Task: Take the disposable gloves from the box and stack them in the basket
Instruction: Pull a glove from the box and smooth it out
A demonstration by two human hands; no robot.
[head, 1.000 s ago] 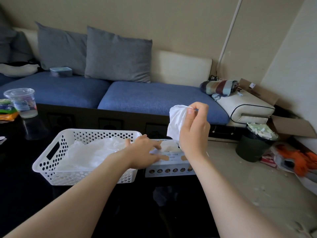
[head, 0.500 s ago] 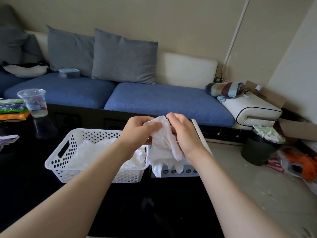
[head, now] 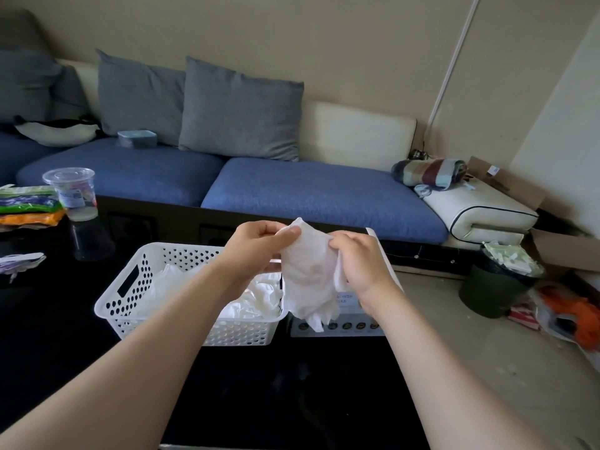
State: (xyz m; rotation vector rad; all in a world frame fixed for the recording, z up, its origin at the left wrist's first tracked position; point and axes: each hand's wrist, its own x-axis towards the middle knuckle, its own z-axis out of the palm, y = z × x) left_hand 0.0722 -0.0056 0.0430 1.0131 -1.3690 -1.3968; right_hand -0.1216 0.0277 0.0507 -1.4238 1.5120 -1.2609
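Note:
A white translucent disposable glove [head: 308,274] hangs between both hands, its fingers pointing down. My left hand [head: 256,245] pinches its top left corner and my right hand [head: 357,264] grips its right edge. Both hold it above the gap between the white perforated basket [head: 130,297] and the glove box [head: 347,323]. The basket sits on the black table and holds a pile of crumpled gloves [head: 256,297]. The glove and my right hand cover most of the box.
A clear plastic cup [head: 73,193] and coloured packets [head: 29,206] stand at the table's far left. A blue sofa [head: 311,193] with grey cushions runs behind the table. A dark bin [head: 496,287] and clutter lie on the floor at the right.
My right hand lifted the glove out of the box and brought it down; my left hand left the box top and took hold of the glove. Both hands now spread it slightly wider.

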